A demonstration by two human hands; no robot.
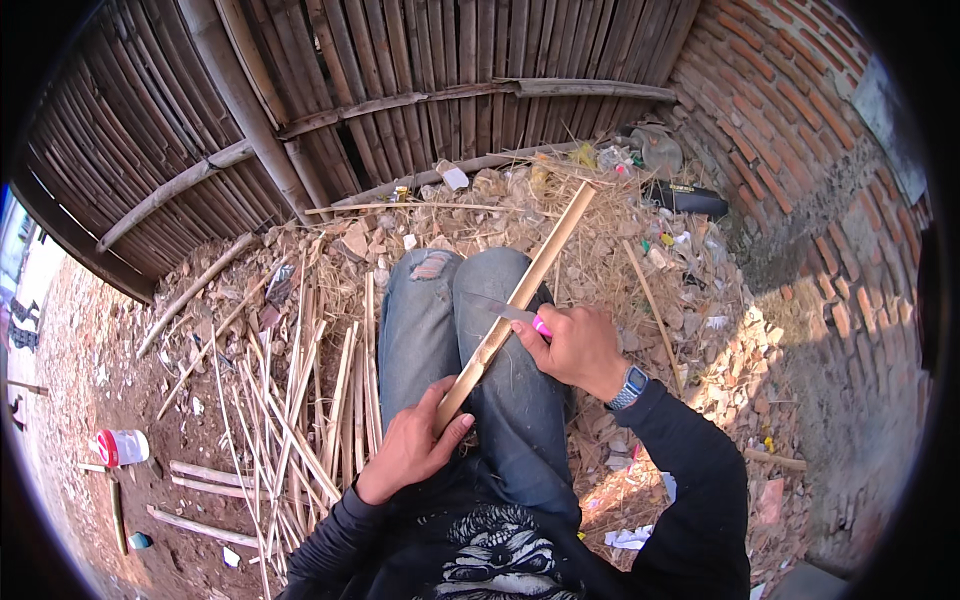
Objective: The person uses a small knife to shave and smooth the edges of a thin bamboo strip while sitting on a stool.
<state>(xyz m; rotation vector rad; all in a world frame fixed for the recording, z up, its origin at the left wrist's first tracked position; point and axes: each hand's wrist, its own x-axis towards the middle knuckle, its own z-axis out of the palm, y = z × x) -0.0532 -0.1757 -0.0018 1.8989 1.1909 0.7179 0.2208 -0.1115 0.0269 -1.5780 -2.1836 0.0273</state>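
Observation:
A long split bamboo strip slants across my lap, its far end up and to the right. My left hand is closed around the near end, thumb on one side and fingers on the other. My right hand grips a knife by its pink handle. The blade points left and lies across the strip, near its middle. Below the blade, the strip's surface looks rough and notched. Both my knees, in blue jeans, are under the strip.
Several thin bamboo strips lie in a loose pile on the ground at my left. Farther left is a red and white tub. Rubble and litter cover the ground. A bamboo wall stands ahead, a brick wall at right.

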